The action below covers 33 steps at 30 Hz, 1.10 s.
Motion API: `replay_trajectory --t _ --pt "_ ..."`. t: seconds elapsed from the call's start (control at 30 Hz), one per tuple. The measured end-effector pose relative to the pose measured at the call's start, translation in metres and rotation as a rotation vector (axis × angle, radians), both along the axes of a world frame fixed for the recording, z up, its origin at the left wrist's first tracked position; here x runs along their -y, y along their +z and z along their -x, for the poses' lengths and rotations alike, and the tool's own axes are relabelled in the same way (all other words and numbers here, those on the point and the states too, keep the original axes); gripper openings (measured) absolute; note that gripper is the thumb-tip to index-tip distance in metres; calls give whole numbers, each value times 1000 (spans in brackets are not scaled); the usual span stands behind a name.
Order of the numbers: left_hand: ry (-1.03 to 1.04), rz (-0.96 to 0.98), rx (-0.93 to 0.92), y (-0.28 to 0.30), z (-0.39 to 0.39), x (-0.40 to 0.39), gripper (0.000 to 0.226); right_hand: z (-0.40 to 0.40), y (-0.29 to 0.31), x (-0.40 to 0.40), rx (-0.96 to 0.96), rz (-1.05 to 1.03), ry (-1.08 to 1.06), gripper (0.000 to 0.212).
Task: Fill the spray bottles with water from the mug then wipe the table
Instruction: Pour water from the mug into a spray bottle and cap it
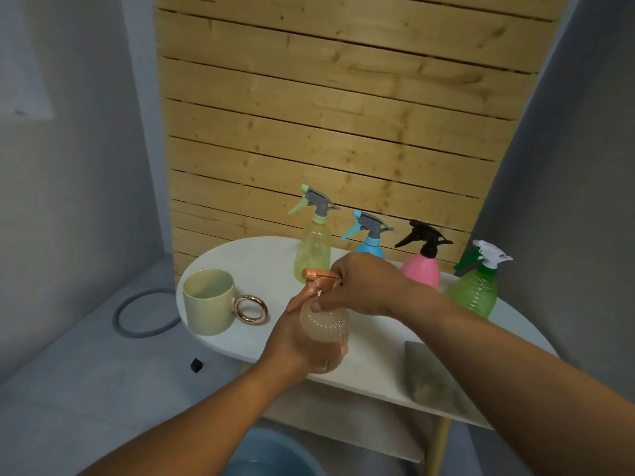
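The cream mug point(209, 301) sits at the counter's point(261, 255) left edge. My left grip point(298, 341) wraps the peach spray bottle point(324, 333) above the front edge; my right grip point(364, 286) pinches its trigger head point(318, 280).

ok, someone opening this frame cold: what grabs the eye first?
Both hands at the centre: the left hand grips the body of a peach spray bottle while the right hand holds its trigger head. Behind them, a bright row of four spray bottles runs along the table's back edge: yellow, blue, pink, green. A cream mug with a gold ring handle sits left.
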<state>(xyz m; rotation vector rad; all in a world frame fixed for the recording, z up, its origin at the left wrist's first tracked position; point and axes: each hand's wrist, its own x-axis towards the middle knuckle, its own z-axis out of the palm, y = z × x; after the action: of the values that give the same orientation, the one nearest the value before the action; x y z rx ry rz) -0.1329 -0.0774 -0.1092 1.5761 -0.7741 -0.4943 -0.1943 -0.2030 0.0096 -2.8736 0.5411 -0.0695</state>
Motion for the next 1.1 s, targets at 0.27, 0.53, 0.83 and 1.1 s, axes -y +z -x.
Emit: replay_trajectory --t 0.27,0.53,0.83,1.1 --pt "-138 45 58 15 -3 -9 77 21 -47 7 367 -769 -45 22" --pt "-157 -8 -12 14 -4 -14 78 24 -51 6 486 -920 -13 46" --pt "-89 -1 -169 7 4 -16 76 21 -74 -21 692 -669 -252 53" --pt "-127 18 -124 8 5 -16 68 30 -85 -16 692 -700 -147 22"
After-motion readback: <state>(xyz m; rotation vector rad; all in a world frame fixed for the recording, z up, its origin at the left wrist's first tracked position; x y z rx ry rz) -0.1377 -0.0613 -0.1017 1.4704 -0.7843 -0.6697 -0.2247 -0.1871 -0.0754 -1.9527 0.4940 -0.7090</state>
